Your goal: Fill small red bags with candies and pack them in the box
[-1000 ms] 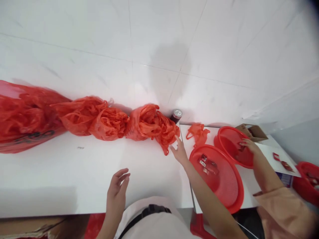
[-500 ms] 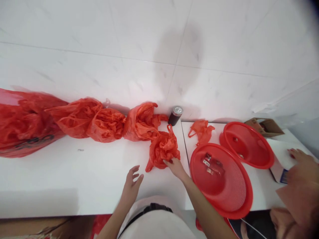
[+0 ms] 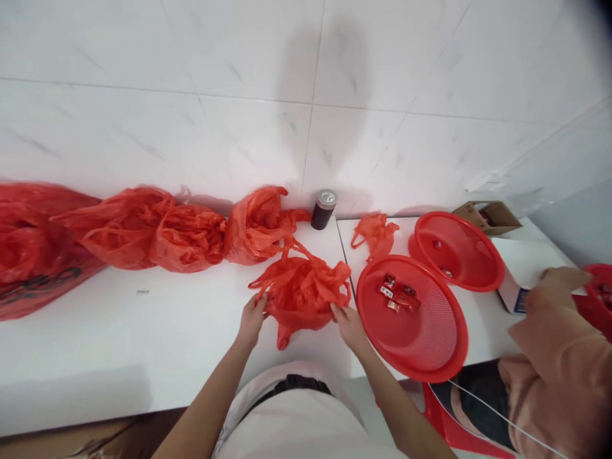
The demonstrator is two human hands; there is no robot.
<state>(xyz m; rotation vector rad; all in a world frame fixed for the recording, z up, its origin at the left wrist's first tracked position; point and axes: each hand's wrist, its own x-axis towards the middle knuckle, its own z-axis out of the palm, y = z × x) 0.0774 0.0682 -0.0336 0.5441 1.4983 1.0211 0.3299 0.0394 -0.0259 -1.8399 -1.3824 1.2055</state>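
Note:
A crumpled red plastic bag [image 3: 301, 290] lies on the white table [image 3: 143, 344] just in front of me. My left hand [image 3: 252, 317] grips its left edge and my right hand [image 3: 347, 320] grips its right edge, so the bag is spread between them. Both hands are closed on the plastic. To the right of my right hand sits a round red mesh basket [image 3: 421, 344] with a few small red packets [image 3: 396, 297] in it.
A row of stuffed red plastic bags [image 3: 157, 233] lines the wall on the left. A dark can [image 3: 324, 210] stands by the wall. A small red bag [image 3: 374, 234], a second red basket [image 3: 456, 252] and a cardboard box [image 3: 488, 217] lie right. Another person's sleeve [image 3: 557, 357] is at far right.
My right hand pulled one red bag away from the wall row towards me. My left hand came across and took hold of its other side. The other person's hands withdrew to the right.

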